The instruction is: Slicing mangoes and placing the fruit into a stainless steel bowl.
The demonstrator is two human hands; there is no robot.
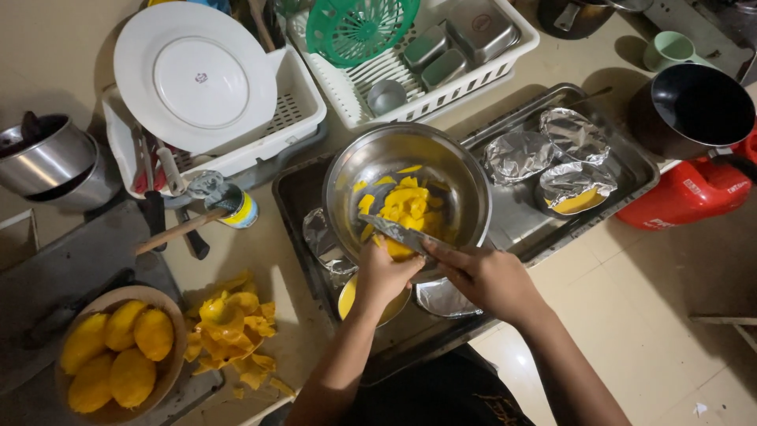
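Note:
My left hand [381, 276] grips a peeled yellow mango [398, 249] at the near rim of a steel mixing bowl [465, 177]. My right hand [482, 276] holds a knife [398, 232] whose blade lies across the mango, pointing left. Yellow mango slices [406, 201] lie inside the bowl. The bowl sits on a dark metal tray [292, 193].
Foil-covered dishes [552, 154] sit on the tray's right. A wooden bowl of peeled mangoes [118, 355] and a pile of peels [233, 331] lie at left. Dish racks with a white plate [195, 75] stand behind. A black pot [694, 106] and red canister [686, 193] are at right.

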